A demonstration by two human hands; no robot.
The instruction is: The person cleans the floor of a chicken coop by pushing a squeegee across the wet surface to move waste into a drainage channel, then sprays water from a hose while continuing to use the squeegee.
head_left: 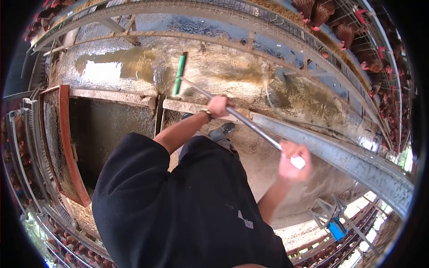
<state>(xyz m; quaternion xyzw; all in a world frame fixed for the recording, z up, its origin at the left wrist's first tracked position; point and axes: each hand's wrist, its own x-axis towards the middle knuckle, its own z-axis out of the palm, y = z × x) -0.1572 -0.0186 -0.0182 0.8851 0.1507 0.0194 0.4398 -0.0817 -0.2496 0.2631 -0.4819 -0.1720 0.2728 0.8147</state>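
Observation:
A long metal pole (255, 127) runs diagonally from a green squeegee-like head (180, 73), which rests on the wet floor ahead. My left hand (219, 106), with a dark band at the wrist, is closed round the pole partway along it. Farther up, near the pole's white end (298, 162), my right hand (292, 161) is wrapped round it, slightly blurred by motion. The floor (232, 67) about the green head is pale and streaked, with brownish puddles beside it.
A dark pit (114, 129) with a red-brown frame (67, 143) lies at left. A metal beam (335, 149) extends to the right. Caged hens (346, 35) line the upper right; more cages stand at the lower edges. Something blue (337, 229) hangs at lower right. My shoe (222, 131) is near the ledge.

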